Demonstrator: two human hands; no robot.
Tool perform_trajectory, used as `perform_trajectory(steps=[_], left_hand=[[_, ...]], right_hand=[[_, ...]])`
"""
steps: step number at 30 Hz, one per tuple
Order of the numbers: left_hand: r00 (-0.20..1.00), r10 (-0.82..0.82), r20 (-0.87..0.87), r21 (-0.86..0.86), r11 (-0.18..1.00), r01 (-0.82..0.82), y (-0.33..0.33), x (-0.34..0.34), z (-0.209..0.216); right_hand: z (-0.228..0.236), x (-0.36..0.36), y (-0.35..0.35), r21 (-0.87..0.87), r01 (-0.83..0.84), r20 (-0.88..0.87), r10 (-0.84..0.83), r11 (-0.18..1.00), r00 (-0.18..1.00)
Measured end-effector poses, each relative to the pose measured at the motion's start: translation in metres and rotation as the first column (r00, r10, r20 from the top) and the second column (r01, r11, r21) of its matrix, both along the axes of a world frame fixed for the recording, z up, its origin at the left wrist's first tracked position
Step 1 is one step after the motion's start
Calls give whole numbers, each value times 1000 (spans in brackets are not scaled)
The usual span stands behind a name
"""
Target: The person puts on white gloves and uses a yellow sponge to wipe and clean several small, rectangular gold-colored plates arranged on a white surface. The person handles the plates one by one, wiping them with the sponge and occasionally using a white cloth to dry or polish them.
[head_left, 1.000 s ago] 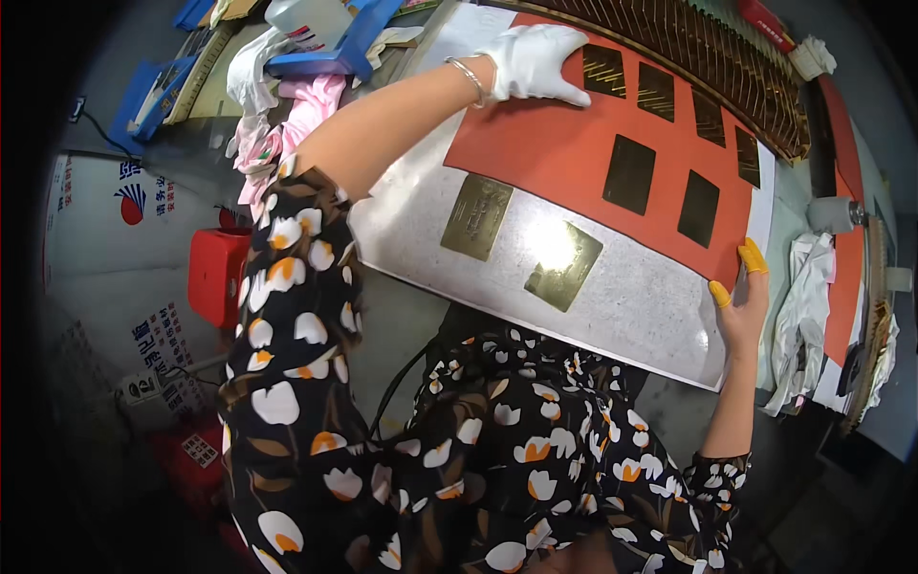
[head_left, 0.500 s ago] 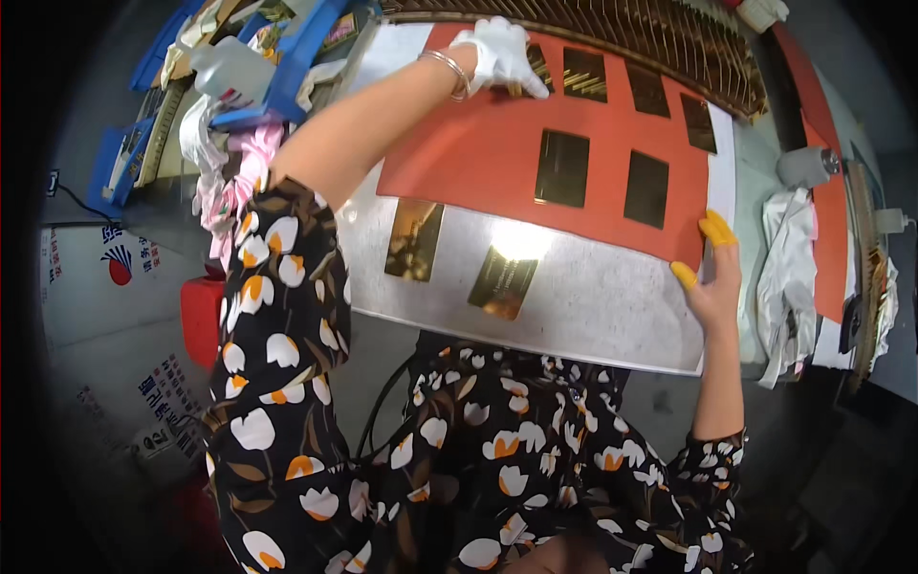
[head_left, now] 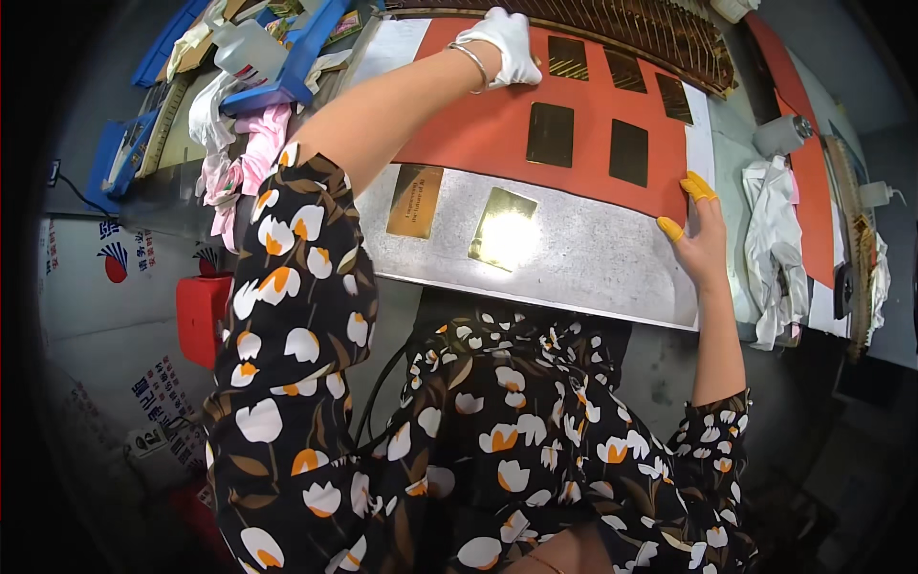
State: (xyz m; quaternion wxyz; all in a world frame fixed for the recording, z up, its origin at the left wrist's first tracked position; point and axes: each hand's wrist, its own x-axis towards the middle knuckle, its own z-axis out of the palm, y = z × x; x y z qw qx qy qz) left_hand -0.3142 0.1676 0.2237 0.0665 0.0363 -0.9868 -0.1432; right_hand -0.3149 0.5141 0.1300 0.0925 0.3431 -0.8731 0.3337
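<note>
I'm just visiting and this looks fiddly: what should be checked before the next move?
Left hand gloved: ok, white glove.
Right hand wearing finger covers: ok, two yellow ones show.
Red sheet flat: ok, no curl shows.
Dark cards on it apart: ok, five visible, none touching another.
Right-side golden card on grey board free of glare: not ok.
Left hand's grip: cannot tell, glove hides it.

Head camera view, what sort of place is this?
Probably a small workshop: shiny rectangular plates lie on a red sheet, a white glove covers the left hand, and blue bins stand off to the left.
</note>
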Motion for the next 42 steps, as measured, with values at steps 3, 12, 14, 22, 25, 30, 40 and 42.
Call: perform_trajectory(steps=[3, 12, 14, 22, 25, 30, 40, 42], left_hand=[[983, 70, 168, 287, 951, -117, 2, 15, 16], [810, -535, -242, 384, 713, 586, 84, 128, -47], [785, -570, -243, 198, 763, 615, 88, 131, -61], [919, -395, 4, 125, 912, 391, 51, 103, -27], [953, -301, 32, -35, 953, 302, 39, 51, -33], [938, -248, 242, -92, 957, 277, 50, 36, -33], [898, -410, 159, -328, 836, 440, 73, 62, -20], [909, -364, 204, -307, 857, 413, 77, 64, -15]], right_hand=[[-4, -2, 2, -5, -15, -16, 15, 1000, 1000], [0, -1, 4, 35, -7, -45, 9, 999, 999], [0, -2, 4, 51, 4, -47, -2, 999, 999], [1, -6, 9, 52, 14, -74, -11, 999, 997], [0, 1, 7, 52, 14, -38, -12, 999, 999], [-3, -4, 9, 54, 6, -67, -2, 999, 998], [-4, -4, 12, 71, 15, -89, -9, 997, 996], [-6, -4, 13, 73, 16, -108, -8, 997, 994]])
